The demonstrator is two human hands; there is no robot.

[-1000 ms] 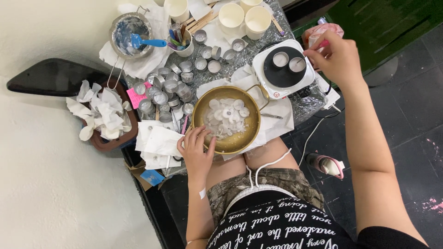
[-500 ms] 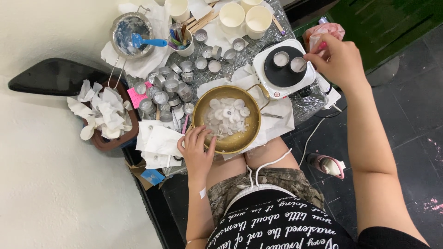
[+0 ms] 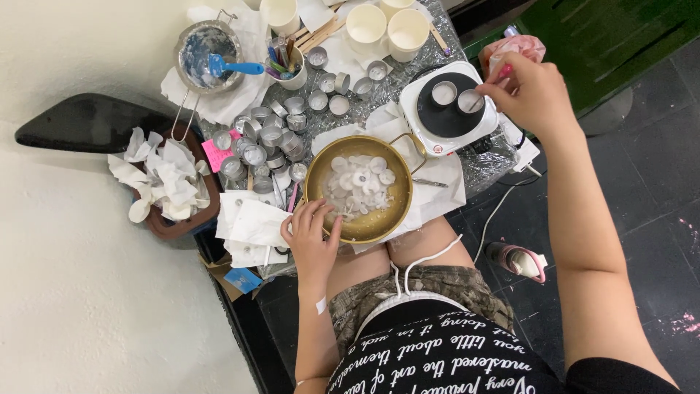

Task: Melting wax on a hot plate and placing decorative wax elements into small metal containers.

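Foil-covered table (image 3: 481,164) over dark tile floor, beside a pale wall. Brass bowl (image 3: 358,188) of white wax discs, centre; left hand (image 3: 310,237), fingers curled, grips its near rim. Beyond the bowl, right hand (image 3: 529,91) pinches a thin, indistinct tool over the hotplate (image 3: 446,109); empty tealight cups (image 3: 266,142) crowd the bowl's left

The round brass-coloured metal bowl (image 3: 359,188) has a dull, worn sheen and holds pale, waxy-looking white discs (image 3: 357,181). The small round cups (image 3: 271,136) heaped beside it are thin silvery metal, bright and smooth. The white single-plate cooker (image 3: 446,108) has a glossy casing (probably enamel or plastic) around a matt black plate. The table covering (image 3: 379,91) is crinkled foil, shiny and rough. The crumpled white paper (image 3: 164,179) in the brown bin looks soft and matt. The blue spatula (image 3: 232,67) is smooth plastic.
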